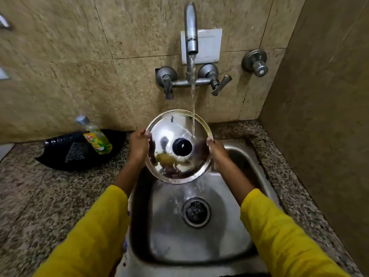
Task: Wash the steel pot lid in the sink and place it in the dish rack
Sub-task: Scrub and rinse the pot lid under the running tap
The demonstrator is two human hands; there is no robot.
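Rinse under way, frame centre: left hand (pixel 139 144) and right hand (pixel 216 151) grip round steel pot lid (pixel 169 136) by rim under tap stream (pixel 193 100); next, likely turn, then rack.

A mirror-bright steel pot lid (pixel 178 145), wet and glossy, with a shiny black knob (pixel 182 146) (probably plastic) at its centre. Below, at 6 o'clock, a brushed, duller stainless steel sink (pixel 199 244). The counter (pixel 40 196) is speckled polished granite. At 12 o'clock, a matt grey metal tap (pixel 191 29) against mottled beige stone-look wall tiles (pixel 60 47). Sleeves (pixel 279 236) are soft yellow cloth.
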